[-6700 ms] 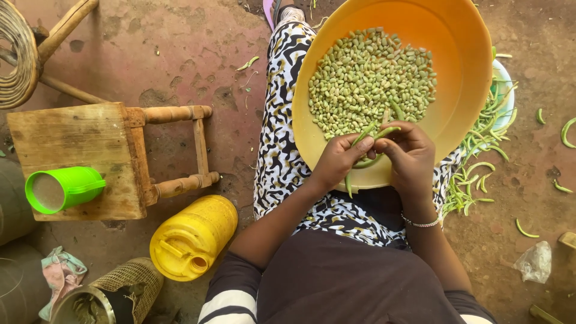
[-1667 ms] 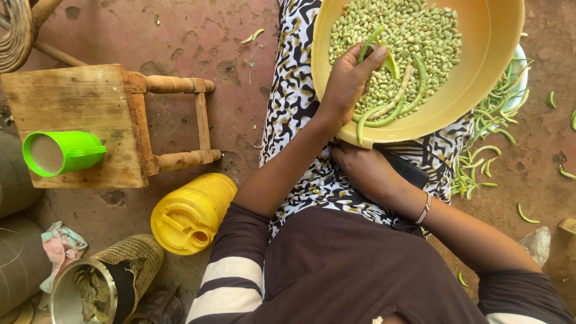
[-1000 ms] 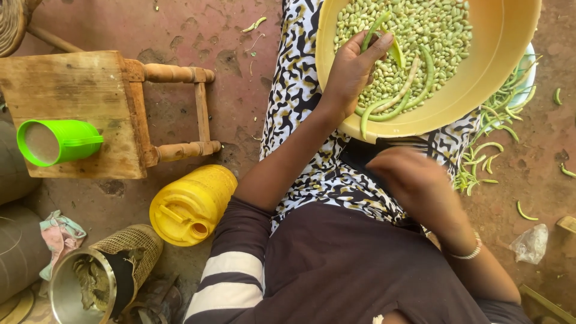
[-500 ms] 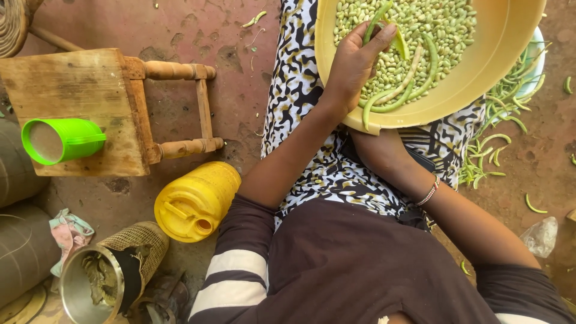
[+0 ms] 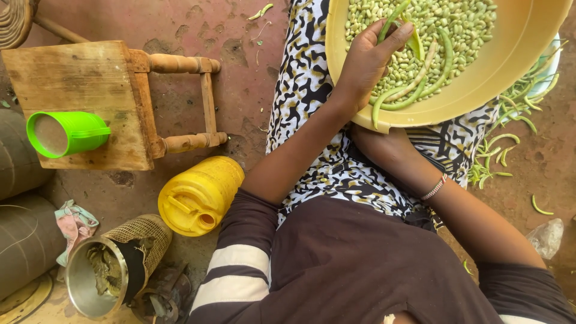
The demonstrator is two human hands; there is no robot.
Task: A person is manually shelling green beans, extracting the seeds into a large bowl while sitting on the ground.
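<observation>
On bare reddish earth floor (image 5: 240, 36), outdoors by the look, we note a wooden stool (image 5: 84, 102) with a green cup (image 5: 66, 132), a yellow jerrycan (image 5: 198, 195) beside it, and empty pods (image 5: 498, 156) strewn at right. Yellow basin (image 5: 516, 66) rests on our lap, full of pale green shelled beans (image 5: 456, 24). Left hand (image 5: 366, 63) is closed on a green pod (image 5: 393, 18) over the beans. Right hand (image 5: 381, 147) is under the basin rim; we cannot tell its grip.

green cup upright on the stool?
No, the green cup lies on its side on the wooden stool, its open mouth facing left.
</observation>
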